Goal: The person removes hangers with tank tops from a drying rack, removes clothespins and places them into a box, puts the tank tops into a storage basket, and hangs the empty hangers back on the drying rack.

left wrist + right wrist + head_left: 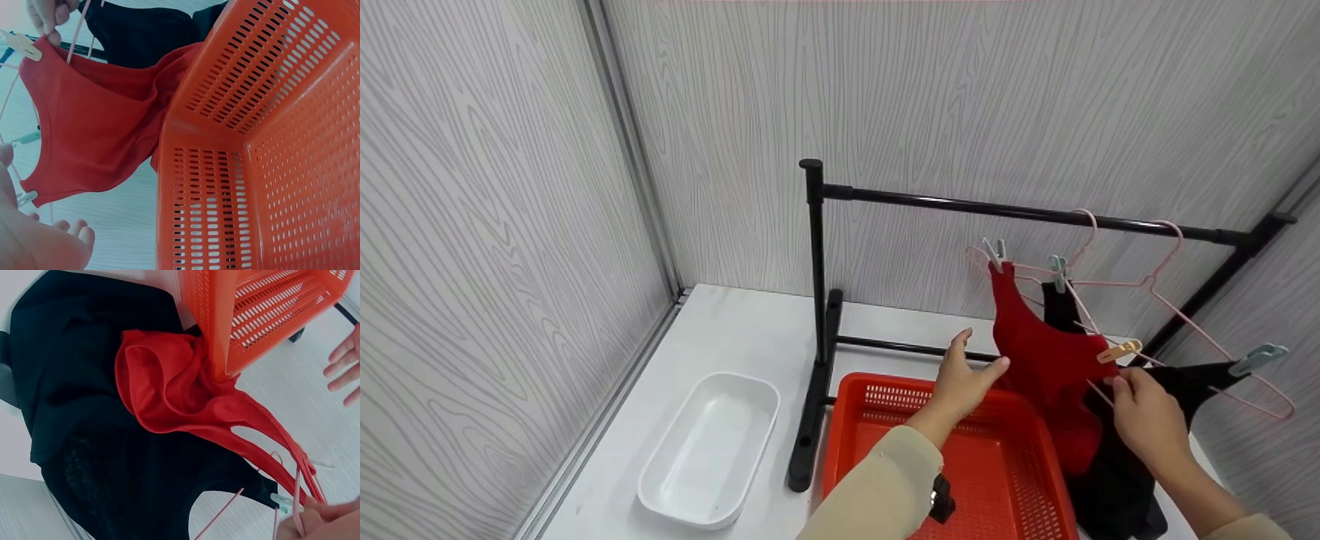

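A red sleeveless top point(1046, 345) hangs on a pink wire hanger point(1087, 234), one strap held by a pale clothespin point(996, 259), the other by a yellow clothespin point(1119, 351). My right hand point(1151, 416) pinches that second strap just below the yellow pin. With fingers spread, my left hand point(960, 379) is held up beside the top's left side, holding nothing. In the left wrist view, the left palm point(45, 244) lies just below the pinned strap. Behind the red top, a black garment point(1117, 480) hangs from another pink hanger point(1174, 251) with blue-green clothespins point(1258, 360).
Both hangers hook over a black rack's top bar point(945, 204). A red perforated basket point(840, 442) stands below, against the red top's lower part. Left of the rack's black foot point(804, 442) is a white tray point(769, 397). Wood-grain panels point(720, 135) enclose the white table.
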A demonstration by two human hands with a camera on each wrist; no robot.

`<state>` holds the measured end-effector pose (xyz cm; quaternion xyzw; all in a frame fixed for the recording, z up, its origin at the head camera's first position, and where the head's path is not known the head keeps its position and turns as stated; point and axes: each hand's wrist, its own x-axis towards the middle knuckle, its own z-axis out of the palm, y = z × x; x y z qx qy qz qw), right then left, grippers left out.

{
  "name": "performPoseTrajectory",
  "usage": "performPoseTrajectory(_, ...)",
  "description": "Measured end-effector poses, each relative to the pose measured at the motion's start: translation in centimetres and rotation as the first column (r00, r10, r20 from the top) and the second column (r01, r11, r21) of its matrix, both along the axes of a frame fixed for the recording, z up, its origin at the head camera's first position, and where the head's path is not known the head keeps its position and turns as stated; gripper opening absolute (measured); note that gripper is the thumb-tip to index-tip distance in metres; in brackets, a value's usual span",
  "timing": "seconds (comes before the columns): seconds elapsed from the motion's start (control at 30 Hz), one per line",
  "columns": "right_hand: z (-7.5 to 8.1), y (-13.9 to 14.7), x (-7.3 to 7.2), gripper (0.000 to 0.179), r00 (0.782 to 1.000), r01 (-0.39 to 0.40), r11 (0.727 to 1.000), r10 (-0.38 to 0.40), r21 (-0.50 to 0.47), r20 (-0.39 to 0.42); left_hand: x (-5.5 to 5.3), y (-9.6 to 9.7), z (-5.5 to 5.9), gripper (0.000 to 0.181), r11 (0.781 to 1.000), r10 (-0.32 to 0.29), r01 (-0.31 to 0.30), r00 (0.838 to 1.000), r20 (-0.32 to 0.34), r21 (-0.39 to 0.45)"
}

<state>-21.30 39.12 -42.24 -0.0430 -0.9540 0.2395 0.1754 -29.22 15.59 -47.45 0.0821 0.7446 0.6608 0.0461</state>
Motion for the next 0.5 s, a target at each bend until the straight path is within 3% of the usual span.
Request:
performPoseTrajectory(0.2,0.0,-0.1,0.2,0.030,0.995,0.054,0.997,-0.058,-0.057,-0.079,0.0,-0.6,-0.2,0.080,0.999,-0.044,0.044,0.999,-0.014,-0.011)
performPoseTrajectory(0.5,0.7,1.0,0.6,0.023,0.983,0.024,0.998,-0.033,-0.054,-0.181,-0.1,-2.1,-1.0,0.087,0.996,-0.089,0.088,0.996,-0.031,-0.024)
